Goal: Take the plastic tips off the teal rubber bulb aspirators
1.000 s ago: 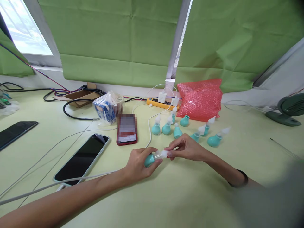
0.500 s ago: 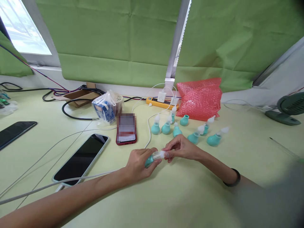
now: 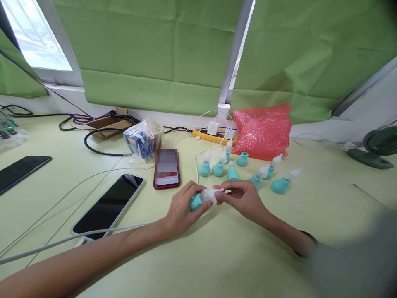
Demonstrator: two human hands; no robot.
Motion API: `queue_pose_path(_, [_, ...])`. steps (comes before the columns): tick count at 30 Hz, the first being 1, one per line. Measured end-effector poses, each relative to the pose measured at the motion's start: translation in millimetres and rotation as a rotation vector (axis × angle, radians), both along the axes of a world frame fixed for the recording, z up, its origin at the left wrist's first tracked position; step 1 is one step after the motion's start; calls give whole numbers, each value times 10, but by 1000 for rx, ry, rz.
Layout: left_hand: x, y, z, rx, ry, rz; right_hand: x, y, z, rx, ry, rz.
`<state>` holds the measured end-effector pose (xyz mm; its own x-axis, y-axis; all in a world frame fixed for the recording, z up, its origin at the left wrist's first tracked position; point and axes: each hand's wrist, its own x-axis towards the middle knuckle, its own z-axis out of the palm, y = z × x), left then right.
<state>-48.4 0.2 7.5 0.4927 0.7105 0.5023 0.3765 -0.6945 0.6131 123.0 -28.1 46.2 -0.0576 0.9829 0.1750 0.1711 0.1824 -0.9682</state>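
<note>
My left hand (image 3: 183, 207) is closed round the teal bulb of a nasal aspirator (image 3: 196, 201), which lies tilted with its nozzle to the right. Over the clear nozzle sits a soft white tip (image 3: 210, 194). The thumb and fingers of my right hand (image 3: 240, 198) pinch the end of that tip. Just beyond my hands stand several more teal aspirators, among them one with a white tip (image 3: 281, 185) at the right. A bare teal bulb (image 3: 242, 159) with an open neck lies behind them.
Phones lie to the left, one in a red case (image 3: 166, 182) and one in a pale case (image 3: 108, 207) with a white cable across it. A yellow power strip (image 3: 198, 133), a red bubble-wrap bag (image 3: 262, 132) and a bagged blue box (image 3: 139, 142) line the back. A green fan (image 3: 380, 142) stands far right.
The white tip has moved left over the clear nozzle, covering the tube that showed before. My right hand has moved with it, and the aspirator is slightly higher in view.
</note>
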Motion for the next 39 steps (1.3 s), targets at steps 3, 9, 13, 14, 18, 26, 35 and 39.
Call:
queue_pose_path(3, [-3,8,3,34,12,-21,15,-13,30,175,-75,-115])
queue_pose_path(9, [13,27,-33,14,105,47,41,9,35,531,-270,-187])
queue_pose_path(13, [20,40,-52,25,122,40,46,26,16,702,-336,-203])
queue_pose_path(14, [19,45,-59,28,128,33,49,33,12,727,-353,-215])
queue_pose_path(18, [20,73,-89,13,202,26,57,57,-21,792,-431,-211])
queue_pose_path(26, [35,114,-76,-98,114,120,147,166,-132,566,-530,-69])
queue_pose_path(35, [62,122,-98,-35,255,148,208,400,-389,508,-1086,97])
queue_pose_path(39, [56,130,-25,9,394,156,170,371,-363,458,-1226,148])
